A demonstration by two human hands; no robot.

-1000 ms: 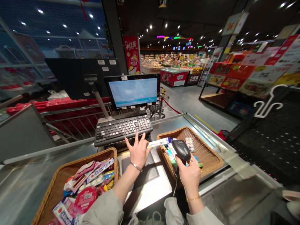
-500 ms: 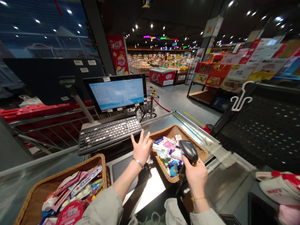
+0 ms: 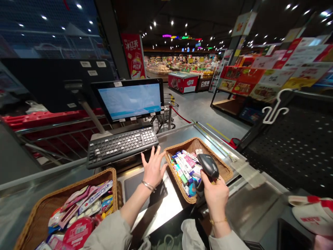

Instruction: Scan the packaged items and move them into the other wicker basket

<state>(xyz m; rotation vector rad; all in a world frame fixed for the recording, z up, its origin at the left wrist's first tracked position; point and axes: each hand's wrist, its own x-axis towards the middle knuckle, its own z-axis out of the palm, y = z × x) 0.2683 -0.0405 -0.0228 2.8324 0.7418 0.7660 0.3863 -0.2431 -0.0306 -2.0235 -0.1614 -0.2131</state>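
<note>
My left hand (image 3: 153, 169) hovers with fingers spread over the metal counter, just below the keyboard (image 3: 123, 144) and beside the left rim of the right wicker basket (image 3: 218, 163). Nothing is in it. Wrapped round the handle of a black barcode scanner (image 3: 208, 166) is my right hand (image 3: 215, 192), above that basket's near right side. Small packaged sweets (image 3: 183, 165) fill the basket, partly hidden by the scanner. At lower left, another wicker basket (image 3: 39, 208) holds candy packs and a round red container (image 3: 78, 232).
A lit monitor (image 3: 130, 99) stands behind the keyboard, with a second dark screen (image 3: 54, 83) to its left. White hooks (image 3: 275, 111) hang on a black perforated panel (image 3: 291, 146) at right. A red and white bag (image 3: 312, 215) lies at lower right.
My left hand has shifted slightly left and down, away from the right basket's rim. The scanner stays in my right hand, nearly in place. The camera view has shifted a little.
</note>
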